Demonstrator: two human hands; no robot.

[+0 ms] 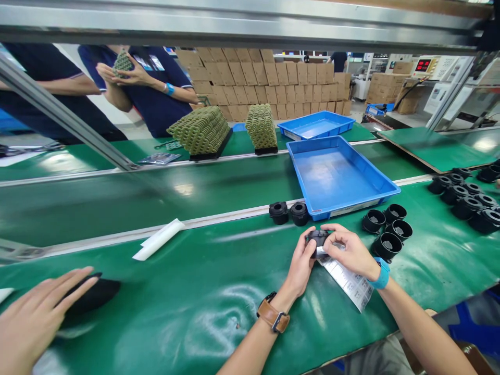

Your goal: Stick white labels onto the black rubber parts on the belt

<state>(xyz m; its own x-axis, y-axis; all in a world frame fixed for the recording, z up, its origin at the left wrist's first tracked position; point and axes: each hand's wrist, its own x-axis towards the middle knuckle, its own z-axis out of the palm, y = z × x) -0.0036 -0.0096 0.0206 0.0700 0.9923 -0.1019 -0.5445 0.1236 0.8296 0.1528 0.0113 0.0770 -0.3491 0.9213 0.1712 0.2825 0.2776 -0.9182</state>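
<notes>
Between my two hands is a black round plastic housing (318, 237) with a small white label on its near side. My left hand (301, 260) grips it from the left, thumb near the label. My right hand (349, 251), with a blue wrist strap, pinches at the label's right end, its fingers over the housing. Beneath my right hand lies a sheet of silver-white labels (353, 286), partly covered. Two black housings (289, 213) stand beyond my hands, beside the blue tray. Several open black cups (387, 245) are grouped to the right of my right hand.
A blue tray (344, 179) sits across the belt edge, another blue tray (316, 125) behind it. More black parts (466, 203) stand at far right. A rolled white paper (159, 239) lies left. Another person's hand (42, 312) touches a black object at left. Green stacked pieces (203, 130) stand behind.
</notes>
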